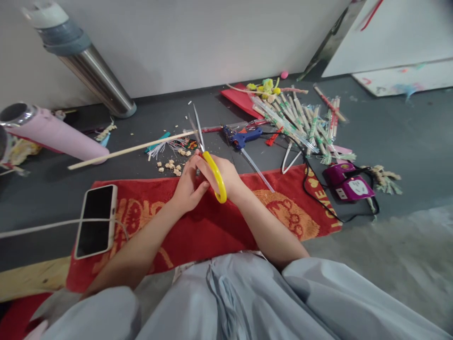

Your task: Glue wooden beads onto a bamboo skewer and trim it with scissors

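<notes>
Now | right hand [226, 177] grips yellow scissors [208, 156] | left hand [187, 186] touching

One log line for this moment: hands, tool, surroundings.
right hand: holds scissors, blades open | left hand: at blades, grip unclear | nearby: phone, glue gun

Dark grey floor [389, 137] strewn with craft bits.
A red towel [212, 226] lies spread on it, a phone [95, 219] on top; beyond lie a blue glue gun [244, 138], wrapped sticks [300, 123], a long wooden stick [123, 151] and a purple device [348, 182].
</notes>
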`<state>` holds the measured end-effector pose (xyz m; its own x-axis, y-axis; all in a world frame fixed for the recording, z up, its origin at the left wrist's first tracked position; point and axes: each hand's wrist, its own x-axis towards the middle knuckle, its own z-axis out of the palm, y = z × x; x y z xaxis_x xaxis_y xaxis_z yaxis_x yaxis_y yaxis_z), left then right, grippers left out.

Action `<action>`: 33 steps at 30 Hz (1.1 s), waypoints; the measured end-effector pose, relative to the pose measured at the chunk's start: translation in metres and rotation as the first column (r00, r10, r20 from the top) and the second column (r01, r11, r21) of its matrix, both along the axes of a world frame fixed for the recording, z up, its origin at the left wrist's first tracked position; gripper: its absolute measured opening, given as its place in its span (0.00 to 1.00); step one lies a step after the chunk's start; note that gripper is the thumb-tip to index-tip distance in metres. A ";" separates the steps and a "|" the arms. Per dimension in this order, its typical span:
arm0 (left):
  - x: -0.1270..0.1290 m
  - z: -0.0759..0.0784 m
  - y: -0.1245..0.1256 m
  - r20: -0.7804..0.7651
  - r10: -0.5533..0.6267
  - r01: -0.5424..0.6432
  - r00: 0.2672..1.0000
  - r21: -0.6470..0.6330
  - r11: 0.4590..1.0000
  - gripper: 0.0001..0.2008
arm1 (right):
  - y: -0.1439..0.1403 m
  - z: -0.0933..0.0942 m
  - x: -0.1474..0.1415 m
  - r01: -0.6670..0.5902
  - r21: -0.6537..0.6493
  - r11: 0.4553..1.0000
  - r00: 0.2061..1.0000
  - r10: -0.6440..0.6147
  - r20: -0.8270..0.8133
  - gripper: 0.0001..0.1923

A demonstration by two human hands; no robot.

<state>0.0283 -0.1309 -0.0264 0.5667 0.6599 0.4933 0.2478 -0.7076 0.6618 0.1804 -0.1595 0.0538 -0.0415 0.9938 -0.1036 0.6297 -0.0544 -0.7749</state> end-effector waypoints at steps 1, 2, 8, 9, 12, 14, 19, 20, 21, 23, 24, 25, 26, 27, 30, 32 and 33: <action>0.000 -0.001 -0.001 0.030 -0.014 0.016 0.999 -0.040 0.999 0.36 | 0.000 0.000 -0.002 -0.007 -0.006 1.000 1.000 0.008 0.018 0.31; 0.001 -0.002 -0.001 0.061 -0.023 0.027 0.998 -0.073 0.997 0.36 | 0.001 -0.001 -0.003 -0.009 -0.015 1.000 0.999 0.010 0.038 0.32; 0.004 -0.007 -0.005 0.166 -0.043 0.078 0.985 -0.215 0.973 0.44 | 0.002 0.002 -0.008 -0.008 -0.078 0.997 0.986 0.020 0.164 0.34; 0.004 -0.007 -0.006 0.173 -0.048 0.089 0.984 -0.240 0.967 0.46 | 0.002 0.003 -0.009 -0.010 -0.082 0.997 0.985 0.024 0.174 0.34; 0.004 -0.007 -0.008 0.183 -0.065 0.120 0.981 -0.309 0.944 0.52 | 0.001 0.006 -0.011 -0.002 -0.082 0.997 0.979 0.019 0.202 0.34; 0.004 -0.006 -0.009 0.180 -0.072 0.132 0.981 -0.346 0.929 0.55 | 0.001 0.007 -0.012 0.000 -0.083 0.997 0.974 0.019 0.225 0.34; 0.005 -0.003 -0.010 0.115 -0.075 0.112 0.991 -0.361 0.926 0.55 | 0.003 0.009 -0.012 -0.015 -0.096 0.995 0.966 0.040 0.256 0.36; 0.005 -0.003 -0.010 0.110 -0.072 0.107 0.991 -0.356 0.928 0.55 | 0.003 0.009 -0.012 -0.015 -0.098 0.995 0.965 0.040 0.258 0.36; 0.006 -0.003 -0.010 0.112 -0.068 0.104 0.991 -0.351 0.930 0.54 | 0.004 0.009 -0.012 -0.016 -0.098 0.995 0.965 0.041 0.258 0.36; 0.007 -0.002 -0.011 0.130 -0.056 0.098 0.990 -0.343 0.934 0.54 | 0.004 0.010 -0.012 -0.022 -0.095 0.995 0.965 0.046 0.258 0.36; 0.008 -0.002 -0.011 0.140 -0.051 0.096 0.989 -0.337 0.936 0.53 | 0.004 0.010 -0.012 -0.027 -0.094 0.995 0.965 0.050 0.258 0.36; 0.008 -0.002 -0.011 0.151 -0.048 0.096 0.987 -0.329 0.939 0.52 | 0.004 0.010 -0.013 -0.031 -0.094 0.995 0.964 0.054 0.260 0.36; 0.009 -0.002 -0.011 0.162 -0.046 0.096 0.986 -0.320 0.943 0.52 | 0.003 0.009 -0.013 -0.034 -0.095 0.995 0.964 0.058 0.261 0.36; 0.009 -0.002 -0.012 0.174 -0.045 0.098 0.984 -0.309 0.946 0.52 | 0.003 0.009 -0.013 -0.039 -0.095 0.995 0.963 0.063 0.263 0.35; 0.010 -0.004 -0.011 0.214 -0.044 0.103 0.976 -0.274 0.956 0.52 | 0.004 0.009 -0.013 -0.052 -0.089 0.995 0.961 0.074 0.266 0.36; 0.011 -0.006 -0.011 0.226 -0.046 0.106 0.973 -0.262 0.959 0.52 | 0.004 0.009 -0.013 -0.059 -0.087 0.995 0.960 0.080 0.267 0.37; 0.011 -0.007 -0.010 0.229 -0.048 0.108 0.972 -0.259 0.960 0.51 | 0.004 0.008 -0.013 -0.061 -0.085 0.995 0.960 0.082 0.268 0.37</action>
<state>0.0391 -0.1413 -0.0330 0.5203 0.7428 0.4214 0.0272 -0.5075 0.8612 0.1672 -0.1553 0.0620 -0.0722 0.9782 -0.1948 0.8198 -0.0531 -0.5702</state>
